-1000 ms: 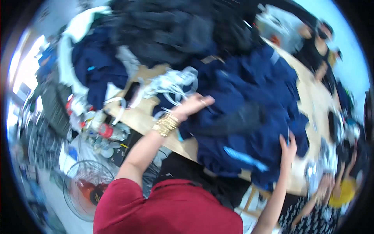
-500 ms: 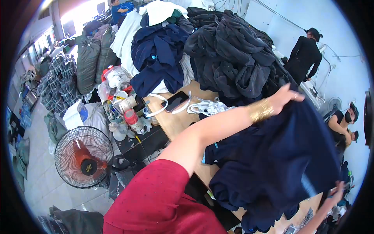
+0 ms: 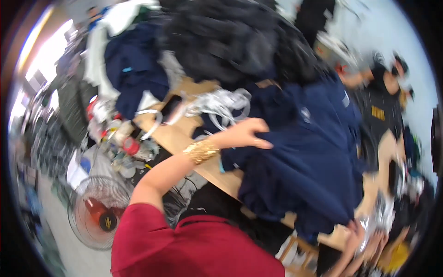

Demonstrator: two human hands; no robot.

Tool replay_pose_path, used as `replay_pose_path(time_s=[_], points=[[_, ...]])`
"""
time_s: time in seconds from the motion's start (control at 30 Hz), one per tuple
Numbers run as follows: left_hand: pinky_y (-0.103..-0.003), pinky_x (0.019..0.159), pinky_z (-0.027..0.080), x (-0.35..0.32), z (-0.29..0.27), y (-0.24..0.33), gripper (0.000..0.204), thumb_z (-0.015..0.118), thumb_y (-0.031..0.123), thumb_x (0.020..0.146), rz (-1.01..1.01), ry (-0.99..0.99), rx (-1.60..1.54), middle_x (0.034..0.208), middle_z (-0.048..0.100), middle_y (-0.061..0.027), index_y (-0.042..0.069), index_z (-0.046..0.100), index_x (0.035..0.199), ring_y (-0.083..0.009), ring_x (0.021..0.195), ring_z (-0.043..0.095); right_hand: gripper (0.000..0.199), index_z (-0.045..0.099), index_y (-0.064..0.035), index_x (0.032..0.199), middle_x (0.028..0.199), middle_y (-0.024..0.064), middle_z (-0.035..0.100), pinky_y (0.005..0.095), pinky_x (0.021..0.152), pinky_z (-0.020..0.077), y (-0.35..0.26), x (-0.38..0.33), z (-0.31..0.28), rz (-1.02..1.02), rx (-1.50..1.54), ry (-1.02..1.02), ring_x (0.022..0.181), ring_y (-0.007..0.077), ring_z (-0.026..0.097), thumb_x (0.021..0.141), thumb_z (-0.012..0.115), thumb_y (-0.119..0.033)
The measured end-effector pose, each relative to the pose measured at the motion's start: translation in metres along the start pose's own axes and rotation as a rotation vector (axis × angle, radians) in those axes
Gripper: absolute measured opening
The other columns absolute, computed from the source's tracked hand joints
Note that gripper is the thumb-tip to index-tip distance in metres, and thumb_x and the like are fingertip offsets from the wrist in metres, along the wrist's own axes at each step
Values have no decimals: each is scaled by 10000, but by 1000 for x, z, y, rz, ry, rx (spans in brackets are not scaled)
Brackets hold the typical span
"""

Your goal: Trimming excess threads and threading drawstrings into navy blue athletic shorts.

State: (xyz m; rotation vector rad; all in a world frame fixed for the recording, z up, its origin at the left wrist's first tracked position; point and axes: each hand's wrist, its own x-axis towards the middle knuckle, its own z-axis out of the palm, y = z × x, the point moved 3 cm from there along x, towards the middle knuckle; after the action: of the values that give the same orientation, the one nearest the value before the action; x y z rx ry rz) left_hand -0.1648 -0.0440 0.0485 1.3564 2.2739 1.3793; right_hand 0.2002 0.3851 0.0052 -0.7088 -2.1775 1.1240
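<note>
A large navy garment lies spread over a heap of navy cloth on the wooden table, right of centre. My left hand, with gold bangles at the wrist, rests at its left side; thumb and fingers are apart with navy cloth between and below them. At the lower right, my right hand is at the garment's near corner, its fingers closed on the edge, somewhat blurred. Beyond my left hand lies a tangle of white strips. A dark phone is on the table to the left of it.
Piled black cloth rises at the back. A standing fan is at lower left, below cluttered jars and spools. Close to my right hand are another person's hands and clear plastic bags. A person in black is at right.
The garment, earlier lifted and stretched between my hands, now lies lower across the heap. My left hand has come back toward me, and the view has swung right.
</note>
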Motion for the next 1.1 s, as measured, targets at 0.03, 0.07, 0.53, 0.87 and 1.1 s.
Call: replay_pose_path(time_s=[0.03,0.07,0.53,0.87,1.1], points=[[-330,838,435,-19,10,-25,450,760,373,716,24,-40,36,952,585,-104,-19,623,888,-227,943,549,180,612,42,926,751,58,609,278,596,447,-24,-32,19,37,-210,-68,697,146,565,821,635,-103],[-326,820,433,-37,13,-33,424,766,346,717,-43,-52,61,970,570,-94,-18,604,862,-219,934,541,152,614,39,903,700,46,586,253,593,434,-34,-51,33,35,-293,-97,664,113,543,829,626,-93],[-292,866,414,-34,32,-21,513,739,265,756,-247,-28,-67,1035,511,-64,63,538,1182,-171,946,488,102,605,6,905,736,98,624,269,612,432,-66,-102,28,271,-468,-36,652,122,551,869,583,-87],[-306,934,421,45,72,-25,662,695,219,794,-350,152,-279,1185,554,-216,-45,375,1311,-239,1093,551,246,603,-44,1031,733,53,560,272,656,416,-43,-38,85,115,-483,229,653,144,480,822,658,-160],[-265,968,383,16,58,0,668,550,-38,790,-453,-26,-1072,1269,479,-135,-94,239,1379,-161,1104,498,126,632,-24,869,739,29,581,238,652,404,-39,-50,72,269,-307,305,680,103,486,824,667,-136]])
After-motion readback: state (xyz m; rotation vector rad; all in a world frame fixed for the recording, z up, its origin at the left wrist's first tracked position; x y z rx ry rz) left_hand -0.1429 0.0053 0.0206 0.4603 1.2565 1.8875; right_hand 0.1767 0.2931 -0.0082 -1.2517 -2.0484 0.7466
